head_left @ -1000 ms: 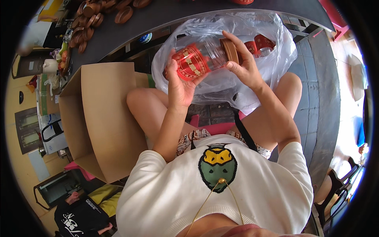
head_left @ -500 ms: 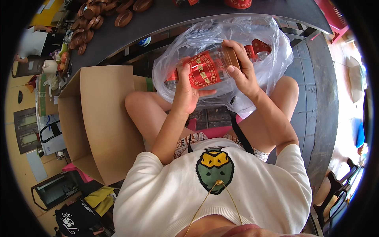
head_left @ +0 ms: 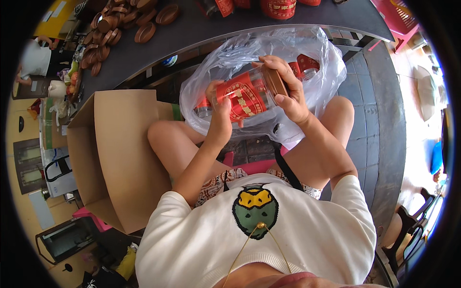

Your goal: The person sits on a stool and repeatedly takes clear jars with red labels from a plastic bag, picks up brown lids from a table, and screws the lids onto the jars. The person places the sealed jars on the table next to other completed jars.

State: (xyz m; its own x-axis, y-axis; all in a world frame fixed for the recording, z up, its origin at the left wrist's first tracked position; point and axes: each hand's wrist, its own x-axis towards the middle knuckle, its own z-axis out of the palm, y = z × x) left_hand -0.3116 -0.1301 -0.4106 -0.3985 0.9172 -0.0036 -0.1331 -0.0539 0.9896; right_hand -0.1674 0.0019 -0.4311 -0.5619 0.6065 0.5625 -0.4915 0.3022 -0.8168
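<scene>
A clear plastic jar [head_left: 241, 100] with a red label lies tilted between my two hands, above an open plastic bag [head_left: 230, 50]. My left hand [head_left: 220, 109] grips the jar's body near its base. Around the brown lid [head_left: 275, 82], my right hand [head_left: 289, 90] is closed, thumb on the near side and fingers over the far side. The lid sits on the jar's mouth. More jars with red labels [head_left: 307, 65] show inside the bag, partly hidden by the plastic and my hands.
A dark table [head_left: 192, 36] spans the far side, with a heap of brown lids [head_left: 108, 33] at its left and red-labelled jars [head_left: 278, 8] along its back. An open cardboard box [head_left: 126, 158] stands left of my knees. A pink plastic stool [head_left: 396, 21] is at far right.
The view has shifted a little, showing more jars on the table. The jar has rolled slightly in my hands, so its label faces differently. Both hands keep hold of it.
</scene>
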